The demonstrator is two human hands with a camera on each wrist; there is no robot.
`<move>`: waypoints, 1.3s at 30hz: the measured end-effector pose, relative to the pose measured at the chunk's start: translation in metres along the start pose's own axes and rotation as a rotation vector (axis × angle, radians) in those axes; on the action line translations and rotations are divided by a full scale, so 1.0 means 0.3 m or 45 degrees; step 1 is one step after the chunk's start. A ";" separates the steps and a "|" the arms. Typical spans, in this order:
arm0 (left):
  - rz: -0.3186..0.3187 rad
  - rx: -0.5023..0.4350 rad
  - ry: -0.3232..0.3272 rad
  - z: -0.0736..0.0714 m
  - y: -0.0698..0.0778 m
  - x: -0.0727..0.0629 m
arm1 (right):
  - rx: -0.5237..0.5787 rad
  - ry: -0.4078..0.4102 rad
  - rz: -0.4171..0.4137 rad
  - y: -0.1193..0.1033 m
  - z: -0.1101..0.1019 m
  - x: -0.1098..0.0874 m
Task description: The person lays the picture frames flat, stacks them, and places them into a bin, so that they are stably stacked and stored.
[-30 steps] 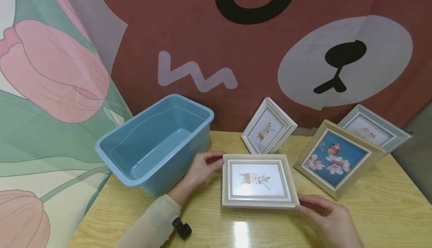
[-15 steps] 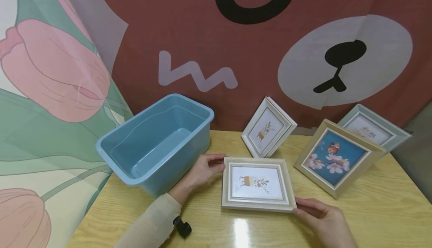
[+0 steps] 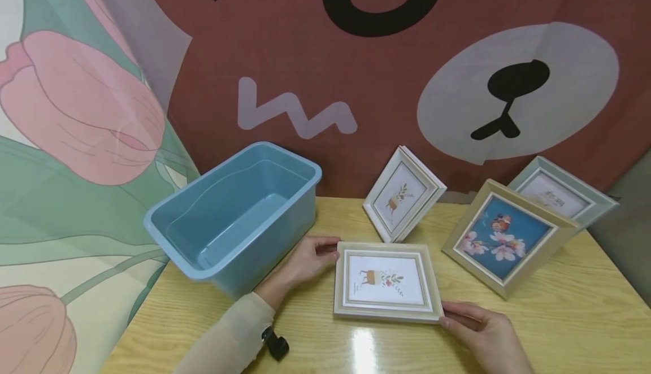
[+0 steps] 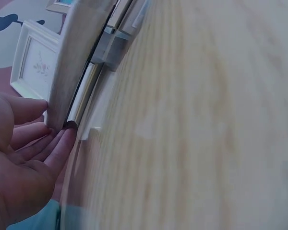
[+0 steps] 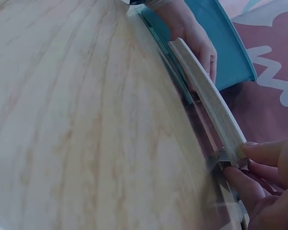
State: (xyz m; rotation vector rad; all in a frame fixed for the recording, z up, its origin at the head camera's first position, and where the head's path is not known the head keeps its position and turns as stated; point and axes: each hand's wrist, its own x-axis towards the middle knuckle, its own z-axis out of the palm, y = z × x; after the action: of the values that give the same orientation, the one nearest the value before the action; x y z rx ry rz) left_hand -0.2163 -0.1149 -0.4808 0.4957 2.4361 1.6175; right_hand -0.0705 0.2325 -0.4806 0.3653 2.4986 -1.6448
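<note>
A cream-and-white picture frame (image 3: 388,283), its print of a plant in a brown pot lying sideways, tilts face up just over the table. My left hand (image 3: 308,259) pinches its upper left corner between thumb and fingers. At the lower right corner my right hand (image 3: 485,329) grips it the same way. The left wrist view catches the frame's edge (image 4: 77,62) side-on, with fingertips (image 4: 62,148) beneath it. In the right wrist view a thumb (image 5: 264,152) presses the near end of the frame (image 5: 211,98), which is raised off the tabletop.
Left of the hands stands a blue plastic tub (image 3: 234,216). A white picture frame (image 3: 404,196) stands behind the held one. To the right, a gold frame (image 3: 508,241) with a bird-and-blossom picture overlaps a grey-green frame (image 3: 592,199). A printed cloth (image 3: 305,57) hangs behind the wooden table (image 3: 574,329).
The held frame has come slightly toward me and its glare has gone from the print. Both hands moved with it, the right one a little leftward. The other frames and tub stayed put.
</note>
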 end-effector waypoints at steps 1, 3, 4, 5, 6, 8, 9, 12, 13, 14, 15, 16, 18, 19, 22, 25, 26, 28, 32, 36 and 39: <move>0.004 0.004 -0.002 0.001 -0.003 0.000 | 0.002 0.000 -0.009 0.003 0.002 0.001; 0.001 0.006 -0.005 0.002 -0.010 0.000 | -0.010 -0.005 -0.023 0.010 0.005 0.005; -0.001 0.008 -0.008 0.003 -0.011 0.000 | -0.024 -0.007 -0.028 0.012 0.006 0.007; -0.003 0.011 -0.011 0.004 -0.013 0.001 | -0.039 -0.010 -0.032 0.015 0.007 0.009; -0.004 0.011 -0.013 0.004 -0.013 0.001 | -0.048 -0.013 -0.034 0.016 0.008 0.010; -0.014 0.024 -0.020 0.006 -0.013 0.002 | -0.088 -0.020 -0.029 0.017 0.008 0.013; -0.019 0.030 -0.023 0.007 -0.012 0.002 | -0.096 -0.024 -0.026 0.017 0.008 0.013; -0.037 0.041 -0.028 0.006 -0.006 0.002 | -0.139 -0.033 -0.009 0.013 0.008 0.016; -0.043 0.044 -0.028 0.006 -0.005 0.001 | -0.150 -0.040 -0.008 0.012 0.008 0.016; -0.045 0.048 -0.028 0.005 -0.004 0.001 | -0.154 -0.045 -0.009 0.010 0.008 0.016; -0.048 0.048 -0.028 0.005 -0.003 0.000 | -0.154 -0.050 -0.016 0.009 0.008 0.015; -0.048 0.051 -0.026 0.004 -0.002 -0.001 | -0.163 -0.050 -0.022 0.008 0.009 0.015; -0.046 0.065 -0.023 0.005 -0.002 -0.003 | -0.170 -0.047 -0.051 0.006 0.010 0.014; -0.040 0.076 -0.020 0.004 -0.002 -0.003 | -0.176 -0.045 -0.069 0.007 0.010 0.013; -0.032 0.110 -0.017 0.003 -0.001 -0.003 | -0.218 -0.016 -0.135 0.010 0.013 0.010; -0.037 0.161 -0.022 0.003 0.002 -0.001 | -0.285 0.015 -0.211 0.015 0.014 0.007; -0.034 0.185 -0.024 0.003 0.003 0.001 | -0.316 0.026 -0.234 0.015 0.014 0.006; -0.026 0.231 -0.029 0.003 0.004 0.004 | -0.393 0.042 -0.269 0.013 0.014 0.005; -0.010 0.295 -0.030 0.002 0.006 0.007 | -0.528 0.066 -0.321 0.003 0.016 0.001; -0.026 0.300 -0.040 0.002 0.007 0.008 | -0.607 0.097 -0.388 0.001 0.023 -0.003; -0.027 0.291 -0.044 0.002 0.007 0.010 | -0.663 0.118 -0.440 0.001 0.027 -0.008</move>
State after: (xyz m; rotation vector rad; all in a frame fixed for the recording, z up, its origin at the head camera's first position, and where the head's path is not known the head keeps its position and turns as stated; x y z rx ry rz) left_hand -0.2185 -0.1125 -0.4790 0.5243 2.6042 1.3173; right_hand -0.0685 0.2249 -0.4834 -0.0560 3.0581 -1.0021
